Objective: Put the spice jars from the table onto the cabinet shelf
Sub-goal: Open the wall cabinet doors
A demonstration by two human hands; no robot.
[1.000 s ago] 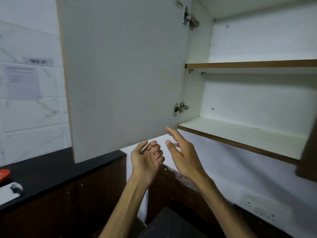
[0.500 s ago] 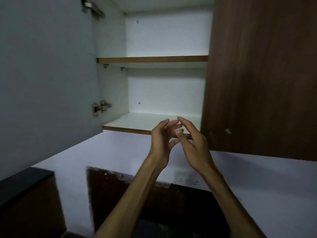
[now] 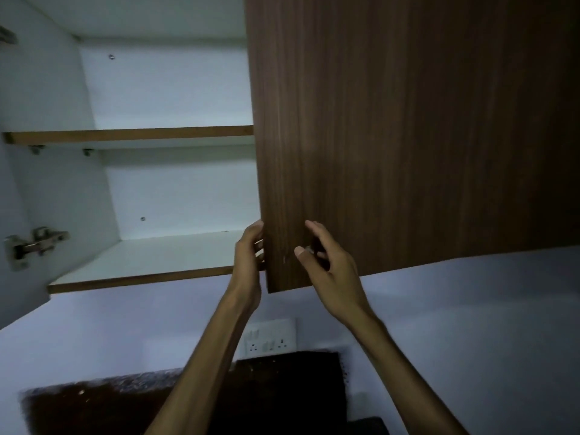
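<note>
We find both hands raised at the lower inner corner of the door (image 3: pixel 408 136), centre of the frame. The left hand (image 3: pixel 248 262) sits at the door's vertical free edge, fingers curled round it, tips hidden behind the panel; whether they press on it we cannot tell. The right hand (image 3: pixel 326 265) hovers before the door face, fingers apart, gripping nothing. The edge runs vertically, so the left hand is nearer for swinging it. The door is dark wood-grain laminate, flat and matte. The lower shelf (image 3: pixel 150 262), lower left, is smooth white board with a brown edge band. No spice jars are in view; none are placed.
</note>
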